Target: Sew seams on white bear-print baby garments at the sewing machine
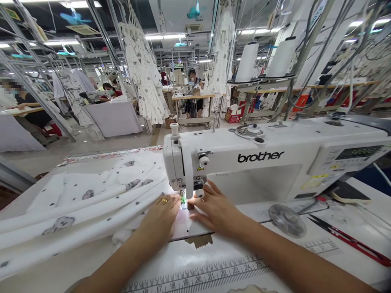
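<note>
White printed fabric (100, 203) lies in folds over the left of the sewing table and runs up to the presser foot (183, 201) of a white Brother sewing machine (232, 150). My left hand (161, 211), a ring on one finger, lies flat on the fabric just left of the foot, its fingertips beside it. On the foot's right, my right hand (214, 207) has its fingers apart, close under the machine head near the tension knob (200, 193). A small brown piece (191, 204) shows by its fingertips; whether it is held is unclear.
Red-handled thread snips (351, 240) and a clear round disc (287, 219) lie on the right. A printed ruler strip (198, 278) crosses the table front. Thread cones (247, 63) stand behind the machine. Printed garments (143, 73) hang beyond, with people seated at other tables.
</note>
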A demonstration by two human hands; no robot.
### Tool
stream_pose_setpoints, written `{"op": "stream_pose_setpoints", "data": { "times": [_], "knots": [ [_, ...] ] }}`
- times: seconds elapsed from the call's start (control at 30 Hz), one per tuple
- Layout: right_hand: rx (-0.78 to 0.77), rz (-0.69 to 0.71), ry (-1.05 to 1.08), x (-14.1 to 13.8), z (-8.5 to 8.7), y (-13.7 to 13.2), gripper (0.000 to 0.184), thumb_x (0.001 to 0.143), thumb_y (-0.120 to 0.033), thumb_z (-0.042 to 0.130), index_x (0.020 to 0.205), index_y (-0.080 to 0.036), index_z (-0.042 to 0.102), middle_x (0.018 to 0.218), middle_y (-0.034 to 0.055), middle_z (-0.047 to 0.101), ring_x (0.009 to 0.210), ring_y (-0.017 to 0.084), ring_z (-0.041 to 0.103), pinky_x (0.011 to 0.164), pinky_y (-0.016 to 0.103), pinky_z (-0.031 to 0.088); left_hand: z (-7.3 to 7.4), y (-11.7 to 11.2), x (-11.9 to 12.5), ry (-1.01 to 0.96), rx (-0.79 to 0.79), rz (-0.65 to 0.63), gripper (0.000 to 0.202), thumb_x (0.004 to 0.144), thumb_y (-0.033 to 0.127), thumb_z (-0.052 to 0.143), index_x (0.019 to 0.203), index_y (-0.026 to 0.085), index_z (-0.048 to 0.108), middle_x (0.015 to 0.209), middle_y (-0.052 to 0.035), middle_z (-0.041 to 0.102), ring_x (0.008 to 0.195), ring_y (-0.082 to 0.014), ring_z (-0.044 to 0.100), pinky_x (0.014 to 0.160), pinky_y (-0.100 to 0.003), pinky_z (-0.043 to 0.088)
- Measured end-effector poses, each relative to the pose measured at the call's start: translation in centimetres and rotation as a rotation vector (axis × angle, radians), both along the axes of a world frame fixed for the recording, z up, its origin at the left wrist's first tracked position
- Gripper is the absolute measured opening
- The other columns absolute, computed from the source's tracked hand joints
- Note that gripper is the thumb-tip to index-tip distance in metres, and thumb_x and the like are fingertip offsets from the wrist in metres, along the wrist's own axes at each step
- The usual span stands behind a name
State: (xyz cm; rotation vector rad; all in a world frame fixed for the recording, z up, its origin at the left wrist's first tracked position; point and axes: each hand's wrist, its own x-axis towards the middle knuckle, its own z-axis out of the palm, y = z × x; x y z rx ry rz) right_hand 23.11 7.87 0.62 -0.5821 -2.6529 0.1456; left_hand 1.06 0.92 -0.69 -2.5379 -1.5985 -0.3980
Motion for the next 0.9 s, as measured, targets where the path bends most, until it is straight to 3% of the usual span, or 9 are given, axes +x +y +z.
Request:
{"op": "stream_pose_setpoints", "data": {
  "times": [0.13, 0.27, 0.43, 0.53, 0.67, 0.8, 0.9],
  "knots": [
    [0.02, -0.009, 0.01, -0.2, -0.2, -0.1, 0.022, 0.098, -0.037, 0.055, 0.111, -0.021, 0.061, 0.101, 0.0057, 0.061, 0.111, 0.023, 0.048, 0.115, 0.049, 0.023, 0.0, 0.0, 0.2, -0.071, -0.031, 0.02, 0.054, 0.075, -0.003, 0.041, 0.123, 0.014, 0.058, 0.119, -0.0131, 0.065, 0.113, -0.0275, 0.058, 0.098, -0.046, 0.048],
    [0.038, -0.058, -0.014, -0.2, 0.6, 0.1, 0.019, 0.096, -0.035, 0.059, 0.108, -0.021, 0.064, 0.099, 0.0059, 0.063, 0.11, 0.023, 0.052, 0.115, 0.05, 0.025, -0.1, 0.4, -0.2, -0.174, -0.059, 0.079, 0.037, 0.083, 0.003, 0.045, 0.114, 0.016, 0.061, 0.114, -0.0117, 0.064, 0.107, -0.0267, 0.059, 0.096, -0.045, 0.046],
    [0.117, -0.247, -0.06, 3.0, 1.1, -0.2, 0.026, 0.098, -0.038, 0.053, 0.113, -0.021, 0.065, 0.118, 0.0095, 0.064, 0.125, 0.03, 0.05, 0.112, 0.058, 0.028, 0.7, 1.8, -4.7, -0.429, -0.049, 0.274, 0.018, 0.088, 0.011, 0.05, 0.096, 0.016, 0.065, 0.103, -0.0102, 0.066, 0.105, -0.0263, 0.059, 0.097, -0.045, 0.043],
    [0.241, -0.45, -0.065, 8.1, -1.1, -1.3, 0.044, 0.099, -0.05, 0.043, 0.127, -0.021, 0.059, 0.131, 0.0118, 0.059, 0.128, 0.035, 0.048, 0.103, 0.06, 0.037, 1.0, 2.5, -8.4, -0.657, -0.054, 0.413, 0.012, 0.091, 0.019, 0.055, 0.087, 0.015, 0.065, 0.089, -0.0051, 0.067, 0.092, -0.0216, 0.062, 0.091, -0.042, 0.047],
    [0.373, -0.692, -0.047, 16.1, -5.9, -2.6, 0.061, 0.093, -0.062, 0.038, 0.138, -0.023, 0.051, 0.14, 0.0113, 0.053, 0.13, 0.04, 0.046, 0.096, 0.066, 0.041, 0.6, 3.5, -11.1, -1.013, -0.074, 0.499, 0.026, 0.095, 0.038, 0.058, 0.102, 0.013, 0.063, 0.095, -0.0034, 0.065, 0.083, -0.0161, 0.064, 0.078, -0.036, 0.054],
    [0.393, -0.699, -0.091, 20.5, -9.3, -3.0, 0.062, 0.092, -0.058, 0.042, 0.142, -0.023, 0.047, 0.145, 0.011, 0.047, 0.132, 0.039, 0.045, 0.095, 0.06, 0.047, 0.2, 4.1, -10.9, -1.269, -0.098, 0.455, 0.03, 0.095, 0.037, 0.058, 0.115, 0.014, 0.06, 0.108, -0.0068, 0.064, 0.091, -0.0181, 0.065, 0.08, -0.038, 0.056],
    [0.348, -0.677, -0.031, 20.9, -9.9, -3.3, 0.063, 0.09, -0.056, 0.046, 0.143, -0.022, 0.047, 0.146, 0.0103, 0.046, 0.132, 0.04, 0.045, 0.098, 0.06, 0.046, 0.6, 3.9, -10.3, -1.339, -0.105, 0.432, 0.032, 0.095, 0.037, 0.058, 0.118, 0.015, 0.059, 0.114, -0.0079, 0.063, 0.096, -0.0195, 0.064, 0.082, -0.039, 0.056]
  ]
}}
